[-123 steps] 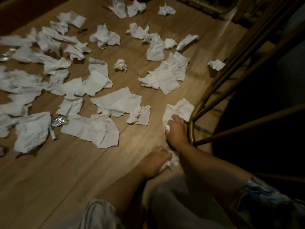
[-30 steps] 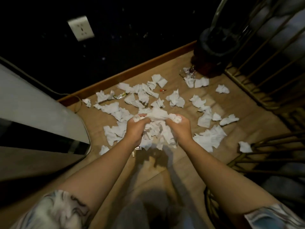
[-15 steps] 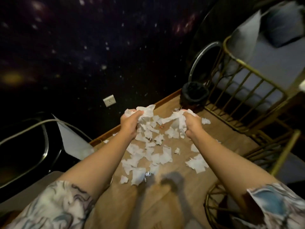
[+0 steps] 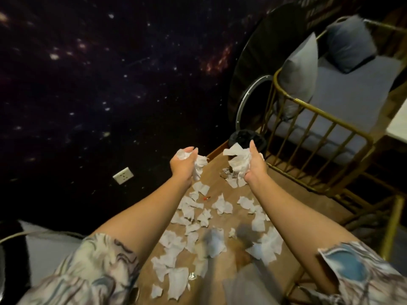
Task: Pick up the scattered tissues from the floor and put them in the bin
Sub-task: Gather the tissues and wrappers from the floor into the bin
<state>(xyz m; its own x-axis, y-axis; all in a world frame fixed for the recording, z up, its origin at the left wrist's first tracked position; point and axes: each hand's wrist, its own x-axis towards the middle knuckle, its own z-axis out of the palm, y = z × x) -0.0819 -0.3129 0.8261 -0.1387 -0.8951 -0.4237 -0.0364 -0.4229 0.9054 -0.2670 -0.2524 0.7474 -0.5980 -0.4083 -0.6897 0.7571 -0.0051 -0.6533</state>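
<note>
The left hand (image 4: 184, 165) and the right hand (image 4: 253, 165), each clenched around a wad of tissues (image 4: 239, 160), carry them toward the black bin (image 4: 241, 137) ahead; next, release over its opening, then collect the tissues remaining on the floor (image 4: 286, 190).

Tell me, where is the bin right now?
The bin stands on the floor against the dark wall, just beyond the right hand, beside the gold-framed seat.

Looks like a themed lounge or café nook: starry galaxy wall (image 4: 92, 80) with socket (image 4: 123, 175), wood floor (image 4: 293, 194), gold-framed bench (image 4: 317, 137) with grey cushions (image 4: 301, 75), white table corner (image 4: 399, 126), black bin (image 4: 243, 138).
</note>
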